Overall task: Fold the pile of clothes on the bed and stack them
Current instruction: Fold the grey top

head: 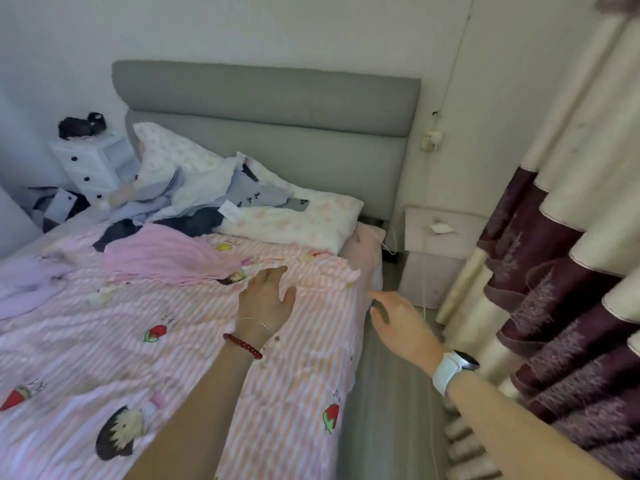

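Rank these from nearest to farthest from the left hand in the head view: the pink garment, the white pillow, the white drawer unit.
From the left hand:
1. pink garment, just to its left on the bedspread.
2. white pillow, beyond it by the headboard.
3. white drawer unit, far left, beside the bed.

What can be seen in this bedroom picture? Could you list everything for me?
Headboard: one, grey, against the far wall.
Pillows: two, pale floral, at the head of the bed.
Pile of clothes: one, grey, blue and dark, by the pillows.
Pink garment: one, pink, on the bedcover.
Lilac garment: one, at the bed's left edge.
Bedcover: one, pink striped with cartoon prints.
Drawer unit: one, white, left of the bed.
Nightstand: one, pale, right of the bed.
Curtain: cream and maroon, far right.
Left hand: open, over the bedcover, red bead bracelet.
Right hand: open, beside the bed, white watch.
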### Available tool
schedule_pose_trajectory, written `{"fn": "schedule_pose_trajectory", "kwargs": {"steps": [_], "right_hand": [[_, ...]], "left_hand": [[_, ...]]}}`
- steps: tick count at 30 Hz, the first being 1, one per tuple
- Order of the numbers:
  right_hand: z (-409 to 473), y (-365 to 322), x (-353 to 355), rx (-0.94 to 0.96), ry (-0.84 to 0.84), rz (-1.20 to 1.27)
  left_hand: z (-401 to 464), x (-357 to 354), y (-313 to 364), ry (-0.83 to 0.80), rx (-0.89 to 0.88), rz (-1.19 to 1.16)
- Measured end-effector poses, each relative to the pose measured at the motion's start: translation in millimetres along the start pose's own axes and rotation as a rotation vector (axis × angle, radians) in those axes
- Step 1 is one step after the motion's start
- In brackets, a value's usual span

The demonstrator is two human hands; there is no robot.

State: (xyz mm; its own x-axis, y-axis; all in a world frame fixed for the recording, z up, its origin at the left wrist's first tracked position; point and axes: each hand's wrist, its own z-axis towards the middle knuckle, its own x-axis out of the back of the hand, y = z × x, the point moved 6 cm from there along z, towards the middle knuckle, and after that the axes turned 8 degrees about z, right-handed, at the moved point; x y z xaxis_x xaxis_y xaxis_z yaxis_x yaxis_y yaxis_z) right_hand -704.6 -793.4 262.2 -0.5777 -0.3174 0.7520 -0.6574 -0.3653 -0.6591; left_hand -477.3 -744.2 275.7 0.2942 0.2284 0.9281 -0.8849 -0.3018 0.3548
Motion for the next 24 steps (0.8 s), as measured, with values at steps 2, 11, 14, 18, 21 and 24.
{"fn": "schedule_pose_trajectory", "kwargs": {"steps": [2, 11, 14, 18, 21, 24], "right_hand": [[57, 11, 6, 0.017, -0.034, 0.027], [320, 63, -9, 0.154, -0.339, -0.017], [403, 76, -5, 0.191, -0.386, -0.049], [486, 86, -17, 0.200, -0.471, -0.075], [543, 92, -33, 0.214, -0.517, -0.104], [597, 105, -55, 0.225, -0.551, -0.151]], "left_hand": [[45, -10, 0, 0.006, 0.021, -0.028], [224, -80, -33, 0.071, 0.329, -0.122], [289, -99, -30, 0.071, 0.380, -0.127], [353, -130, -31, 0.017, 0.428, -0.098], [396, -161, -50, -0.079, 0.479, -0.084], [435, -199, -71, -0.216, 0.523, -0.092]]}}
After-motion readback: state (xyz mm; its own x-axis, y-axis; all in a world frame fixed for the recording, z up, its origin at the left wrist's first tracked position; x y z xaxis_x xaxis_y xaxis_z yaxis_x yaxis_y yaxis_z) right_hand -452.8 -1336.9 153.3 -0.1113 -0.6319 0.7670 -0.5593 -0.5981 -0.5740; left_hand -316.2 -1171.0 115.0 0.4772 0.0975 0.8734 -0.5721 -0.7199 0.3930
